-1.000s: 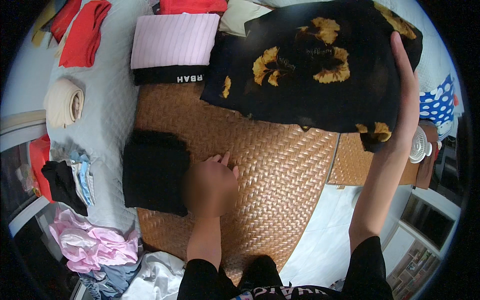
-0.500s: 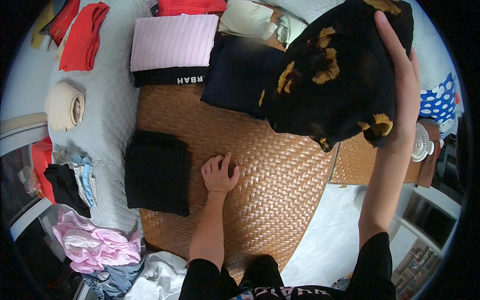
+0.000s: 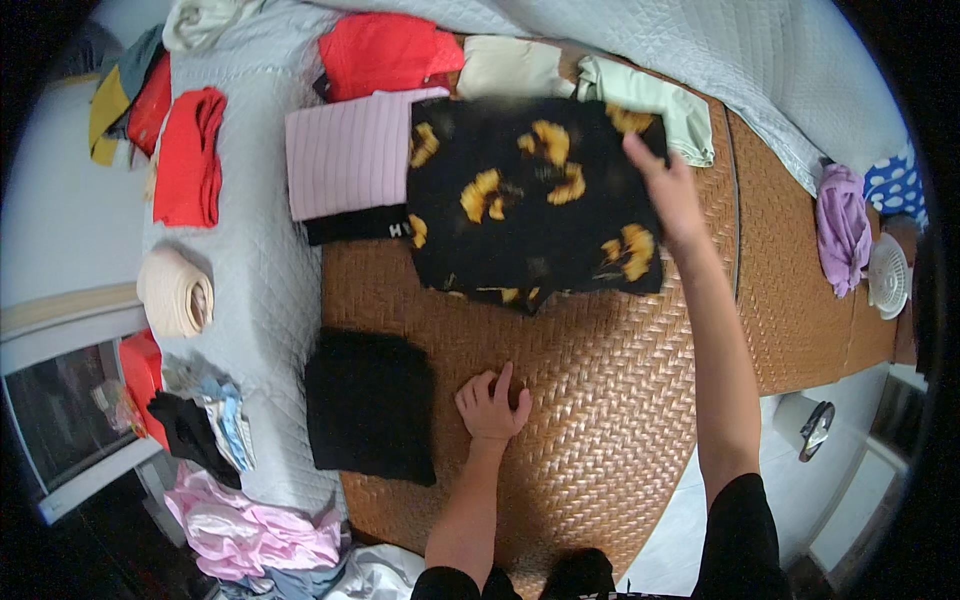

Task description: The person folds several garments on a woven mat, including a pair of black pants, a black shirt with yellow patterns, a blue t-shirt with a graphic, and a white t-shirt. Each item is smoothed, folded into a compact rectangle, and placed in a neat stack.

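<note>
My right hand (image 3: 672, 200) grips the right edge of a folded black garment with yellow flowers (image 3: 520, 215). That garment lies flat or just above the mat, overlapping the right side of a folded pink striped garment (image 3: 345, 160). It hides the dark folded garment seen earlier. My left hand (image 3: 492, 408) rests on the woven mat (image 3: 590, 370), fingers spread, holding nothing. Left of it lies a folded black garment (image 3: 370, 405), apart from the fingers.
Red cloth (image 3: 390, 55), a cream bundle (image 3: 515, 68) and pale green cloth (image 3: 690, 120) line the far edge. On the grey quilt (image 3: 265, 250) at left are a red garment (image 3: 188, 160), a beige roll (image 3: 175, 290) and crumpled pink clothes (image 3: 255, 535). A white fan (image 3: 888, 275) stands far right.
My right hand has brought the flowered garment left and down, from raised at the right to over the dark folded garment. My left hand stays on the mat. The view has shifted.
</note>
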{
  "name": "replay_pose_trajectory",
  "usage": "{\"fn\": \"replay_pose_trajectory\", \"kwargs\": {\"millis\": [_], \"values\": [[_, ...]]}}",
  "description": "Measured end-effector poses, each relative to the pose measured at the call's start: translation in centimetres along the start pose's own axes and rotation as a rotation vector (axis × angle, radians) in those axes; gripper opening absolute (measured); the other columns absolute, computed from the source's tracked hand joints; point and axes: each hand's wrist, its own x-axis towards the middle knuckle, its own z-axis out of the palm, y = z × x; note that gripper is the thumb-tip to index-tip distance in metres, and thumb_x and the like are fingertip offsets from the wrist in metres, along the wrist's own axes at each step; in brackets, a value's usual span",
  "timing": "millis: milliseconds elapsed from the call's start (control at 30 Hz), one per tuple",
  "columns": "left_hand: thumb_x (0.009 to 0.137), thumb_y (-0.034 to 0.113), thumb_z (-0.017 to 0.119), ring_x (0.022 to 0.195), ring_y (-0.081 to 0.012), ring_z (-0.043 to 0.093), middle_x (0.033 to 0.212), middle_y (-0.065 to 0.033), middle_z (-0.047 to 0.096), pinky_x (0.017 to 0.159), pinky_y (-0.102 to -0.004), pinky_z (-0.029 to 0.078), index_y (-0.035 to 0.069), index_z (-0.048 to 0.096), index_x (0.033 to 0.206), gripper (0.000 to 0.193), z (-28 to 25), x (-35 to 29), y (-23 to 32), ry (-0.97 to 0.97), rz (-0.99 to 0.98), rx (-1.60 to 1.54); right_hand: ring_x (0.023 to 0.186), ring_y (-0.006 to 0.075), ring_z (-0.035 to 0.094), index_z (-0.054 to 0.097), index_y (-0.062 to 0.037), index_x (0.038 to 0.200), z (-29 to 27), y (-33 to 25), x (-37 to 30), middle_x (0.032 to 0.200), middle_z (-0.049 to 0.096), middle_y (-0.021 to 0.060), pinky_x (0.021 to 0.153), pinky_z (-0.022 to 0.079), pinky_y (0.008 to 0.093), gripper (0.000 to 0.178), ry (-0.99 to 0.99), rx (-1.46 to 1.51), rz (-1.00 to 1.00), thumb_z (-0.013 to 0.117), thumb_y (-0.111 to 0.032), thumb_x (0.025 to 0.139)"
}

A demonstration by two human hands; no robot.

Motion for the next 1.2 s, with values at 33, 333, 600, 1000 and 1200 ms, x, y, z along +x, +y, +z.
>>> {"fn": "replay_pose_trajectory", "kwargs": {"millis": [33, 333, 600, 1000, 1200], "values": [[0.093, 0.044, 0.049, 0.099, -0.0317, 0.046, 0.107, -0.0116, 0.049, 0.088, -0.0492, 0.035, 0.014, 0.06, 0.121, 0.042, 0.1, 0.4, 0.5, 0.015, 0.013, 0.001, 0.084, 0.0119, 0.061, 0.061, 0.0014, 0.115, -2.5, 3.2, 1.4, 0.098, 0.068, 0.0054, 0.075, 0.05, 0.0266, 0.041, 0.004, -0.137, -0.001, 0.07, -0.031, 0.09], [0.094, 0.042, 0.047, 0.099, -0.0319, 0.044, 0.108, -0.0109, 0.048, 0.089, -0.0515, 0.034, 0.013, 0.059, 0.121, 0.041, 0.1, 0.0, 0.0, 0.02, 0.016, 0.028, 0.108, 0.032, 0.059, 0.054, 0.0021, 0.124, -4.6, 6.3, 0.3, 0.12, 0.06, 0.0207, 0.094, 0.046, 0.0374, 0.049, 0.362, -0.818, -0.585, 0.065, -0.032, 0.091], [0.095, 0.043, 0.047, 0.099, -0.0315, 0.044, 0.107, -0.0115, 0.048, 0.088, -0.051, 0.034, 0.012, 0.059, 0.121, 0.042, -0.2, 0.2, -0.1, 0.007, 0.016, 0.052, 0.142, 0.0293, 0.028, 0.047, -0.0054, 0.139, 12.1, 5.2, -2.0, 0.15, 0.037, 0.0131, 0.116, 0.016, 0.0532, 0.071, -0.113, -1.037, -0.896, 0.042, -0.058, 0.092], [0.095, 0.044, 0.046, 0.1, -0.0324, 0.046, 0.105, -0.0127, 0.049, 0.089, -0.0516, 0.035, 0.011, 0.058, 0.121, 0.044, 0.2, -0.1, 0.1, -0.022, 0.047, 0.072, 0.145, 0.0267, 0.022, 0.044, -0.0111, 0.143, 14.3, 9.8, 0.1, 0.152, 0.037, 0.0089, 0.118, 0.007, 0.0545, 0.066, -0.169, -1.277, -0.795, 0.047, -0.049, 0.088], [0.093, 0.041, 0.049, 0.103, -0.0346, 0.046, 0.105, -0.0138, 0.05, 0.089, -0.0544, 0.035, 0.01, 0.057, 0.125, 0.045, 0.2, 0.2, 0.4, -0.03, 0.055, 0.051, 0.143, 0.0236, 0.029, 0.052, -0.0086, 0.136, 9.0, 9.6, -5.6, 0.145, 0.045, 0.0068, 0.118, 0.013, 0.0522, 0.055, -0.124, -1.091, -0.829, 0.052, -0.042, 0.093]]}}
